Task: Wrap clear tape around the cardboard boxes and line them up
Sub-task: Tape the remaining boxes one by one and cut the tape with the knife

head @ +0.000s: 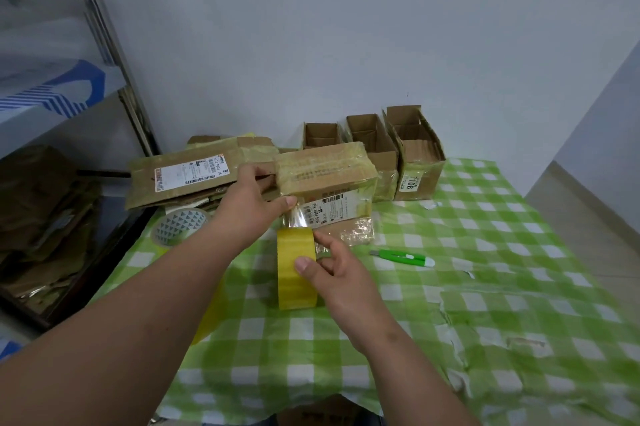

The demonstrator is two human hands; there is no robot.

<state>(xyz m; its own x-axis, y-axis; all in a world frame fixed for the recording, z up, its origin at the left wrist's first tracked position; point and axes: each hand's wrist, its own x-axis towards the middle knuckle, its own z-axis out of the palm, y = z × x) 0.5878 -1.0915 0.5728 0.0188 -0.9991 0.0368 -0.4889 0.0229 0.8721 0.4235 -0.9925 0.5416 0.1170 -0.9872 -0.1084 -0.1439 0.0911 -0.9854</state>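
My left hand (254, 203) is on the cardboard box (329, 183) at table centre: fingers curled round its left end, thumb pressing the pulled-out strip of clear tape (294, 217) against the front face beside the shipping label. Box is already shiny with tape around its top, and sits on the green-and-white checked tablecloth (502, 252).

My right hand (332, 273) grips the yellow tape roll (296, 269), held on edge just in front of the box: thumb across the outer face, fingers curled round the right side. The strip runs up from the roll to the box.

Behind the held box, three open-topped boxes (374, 145) stand side by side against the wall; the rightmost is marked 108. Left of my hand, a flattened carton (187, 179) with a white label lies on a pile of more flat cardboard.

A second tape roll (180, 226), with a triangle-patterned core, lies flat under my left forearm. A green utility knife (403, 257) lies on the cloth right of my right hand, near but apart from it. Small paper scraps dot the cloth; its right part is torn.
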